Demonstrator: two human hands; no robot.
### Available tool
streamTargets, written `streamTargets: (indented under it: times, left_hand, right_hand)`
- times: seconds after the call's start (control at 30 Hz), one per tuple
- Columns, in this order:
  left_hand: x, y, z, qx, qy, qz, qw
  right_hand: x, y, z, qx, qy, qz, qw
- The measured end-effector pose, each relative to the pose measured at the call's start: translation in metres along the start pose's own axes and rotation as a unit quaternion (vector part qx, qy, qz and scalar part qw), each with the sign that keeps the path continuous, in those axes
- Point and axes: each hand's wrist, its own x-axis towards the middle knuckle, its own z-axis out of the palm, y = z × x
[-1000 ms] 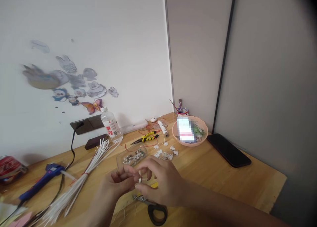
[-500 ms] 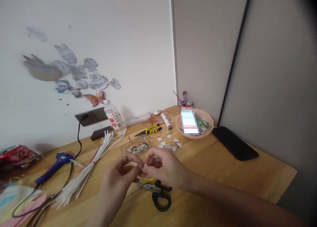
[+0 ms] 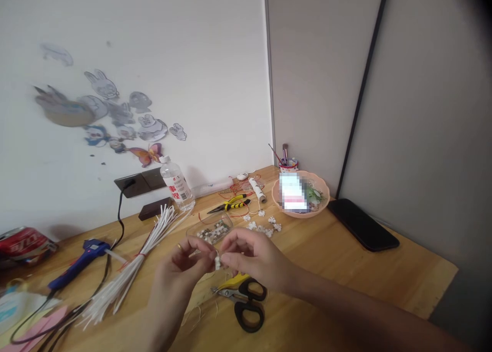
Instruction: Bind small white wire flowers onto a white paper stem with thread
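Between my two hands is a small white flower-shaped piece (image 3: 218,263), its far side hidden by fingertips. My left hand (image 3: 184,266), with a ring on one finger, pinches it from the left. From the right, the thumb and fingers of my right hand (image 3: 255,260) close on it as well. Just beneath lie black-handled scissors (image 3: 249,311) with yellow near the blades, and pale thread ends (image 3: 198,316). Beyond my fingers stand a clear box of beads (image 3: 213,229) and several white flowers (image 3: 265,225) on the table.
Yellow-black pliers (image 3: 230,203), a thread spool (image 3: 257,189) and a pink bowl (image 3: 321,206) are farther back. A black phone (image 3: 363,225) lies right. On the left are white stems (image 3: 130,270), a blue glue gun (image 3: 79,264) with its cord, a bottle (image 3: 177,183) and a red can (image 3: 26,245).
The white piece has turned and shows more clearly below my fingertips. My fingertips have drawn slightly apart. The whole view has shifted a little.
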Motion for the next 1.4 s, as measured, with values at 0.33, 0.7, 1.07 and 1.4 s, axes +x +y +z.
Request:
streamTargets:
  times: [0.33,0.7,1.07,1.4]
  left_hand:
    - [-0.012,0.007,0.004,-0.025,-0.016,0.046,0.999]
    - [-0.019,-0.015,-0.004,0.069,-0.044,0.259,0.962]
    - [-0.027,-0.014,0.01,0.059,0.007,0.249,0.967]
    - [-0.028,-0.007,0.01,0.072,-0.015,0.187,0.98]
  right_hand:
    - [-0.001,-0.006,-0.001,-0.047,0.008,-0.023,0.999]
    - [-0.004,-0.013,0.002,-0.065,0.025,-0.031,0.997]
    - [-0.008,-0.014,0.005,-0.307,0.101,-0.24,0.915]
    - [-0.01,-0.001,-0.001,-0.374,0.131,-0.357,0.846]
